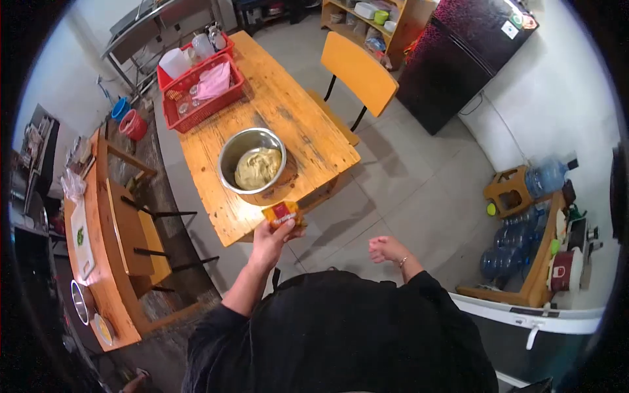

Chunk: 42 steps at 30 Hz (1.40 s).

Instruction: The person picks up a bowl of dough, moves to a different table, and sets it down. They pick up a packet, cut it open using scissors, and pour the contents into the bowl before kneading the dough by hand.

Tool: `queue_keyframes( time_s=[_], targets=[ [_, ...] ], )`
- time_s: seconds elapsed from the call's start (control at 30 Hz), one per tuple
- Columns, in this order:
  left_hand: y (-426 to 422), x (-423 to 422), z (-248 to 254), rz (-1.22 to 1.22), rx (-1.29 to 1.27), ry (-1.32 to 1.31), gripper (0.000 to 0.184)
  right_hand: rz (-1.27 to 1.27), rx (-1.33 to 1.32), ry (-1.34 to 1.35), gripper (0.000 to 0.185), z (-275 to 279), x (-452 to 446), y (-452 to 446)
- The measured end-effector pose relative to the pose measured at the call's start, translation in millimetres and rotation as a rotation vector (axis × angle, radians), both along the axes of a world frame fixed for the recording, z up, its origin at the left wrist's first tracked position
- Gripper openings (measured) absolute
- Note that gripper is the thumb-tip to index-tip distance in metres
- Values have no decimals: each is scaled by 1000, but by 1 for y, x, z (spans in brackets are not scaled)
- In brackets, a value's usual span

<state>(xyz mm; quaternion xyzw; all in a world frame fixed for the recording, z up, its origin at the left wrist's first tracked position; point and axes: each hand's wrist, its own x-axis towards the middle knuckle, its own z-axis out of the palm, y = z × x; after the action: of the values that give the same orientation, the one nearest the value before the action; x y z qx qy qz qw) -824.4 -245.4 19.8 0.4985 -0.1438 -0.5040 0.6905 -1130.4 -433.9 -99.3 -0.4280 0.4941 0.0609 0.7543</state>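
Observation:
My left hand (267, 243) grips a small orange and red packet (282, 213) just off the near edge of the wooden table (295, 124). A steel bowl (226, 164) stands on that table a little beyond the packet, with a lump of pale yellowish dough (257, 169) inside. Off to the side, over the floor, my right hand (386, 249) hangs with its fingers curled in; nothing shows in it. A bracelet circles that wrist.
Red baskets (204, 92) with a pink cloth and glassware occupy the table's far end. An orange chair (359, 72) stands at its right side. Water bottles (504, 252) and a wooden rack (504, 295) are at the right. A second table (114, 288) runs along the left.

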Motion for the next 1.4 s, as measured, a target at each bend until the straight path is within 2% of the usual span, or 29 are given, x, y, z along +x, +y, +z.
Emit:
queue_keyframes(
  time_s=[0.07, 0.2, 0.33, 0.5, 0.6, 0.77, 0.87, 0.93, 1.03, 1.13, 1.17, 1.27, 1.37, 1.4],
  targets=[
    [-22, -6, -2, -53, 7, -8, 27, -23, -66, -36, 30, 13, -4, -19],
    [-68, -5, -16, -131, 31, -8, 26, 18, -283, -80, 38, 74, 32, -70],
    [-113, 5, -25, -78, 83, -31, 26, 107, -410, -49, 39, 93, 53, -145],
    [-174, 22, -32, -78, 137, -29, 28, -38, -467, -79, 39, 115, 62, -253],
    [-207, 32, -19, -118, 142, -63, 28, -119, -511, -123, 40, 132, 72, -309],
    [-239, 45, -1, -14, 139, -111, 29, -175, -687, -109, 43, 160, 116, -396],
    [-251, 40, -3, 128, 153, -102, 29, -85, -854, -89, 53, 165, 158, -454],
    [-260, 28, -10, 219, 192, -88, 27, 24, -984, -38, 63, 149, 193, -496],
    [-275, -8, -9, 367, 274, -70, 25, 260, -1389, 92, 76, 106, 247, -543],
    [-298, -51, -1, 458, 243, 20, 25, 570, -994, 156, 89, 133, 274, -540],
    [-304, -63, -3, 459, 288, 45, 25, 536, -1054, 130, 79, 90, 284, -554],
    [-327, -95, 0, 579, 280, 46, 25, 641, -858, -57, 59, 48, 294, -572],
    [-335, -116, -5, 660, 252, 29, 23, 570, -844, -51, 36, 66, 291, -560],
    [-336, -119, -8, 671, 236, 9, 23, 553, -891, -46, 33, 74, 288, -557]
  ],
)
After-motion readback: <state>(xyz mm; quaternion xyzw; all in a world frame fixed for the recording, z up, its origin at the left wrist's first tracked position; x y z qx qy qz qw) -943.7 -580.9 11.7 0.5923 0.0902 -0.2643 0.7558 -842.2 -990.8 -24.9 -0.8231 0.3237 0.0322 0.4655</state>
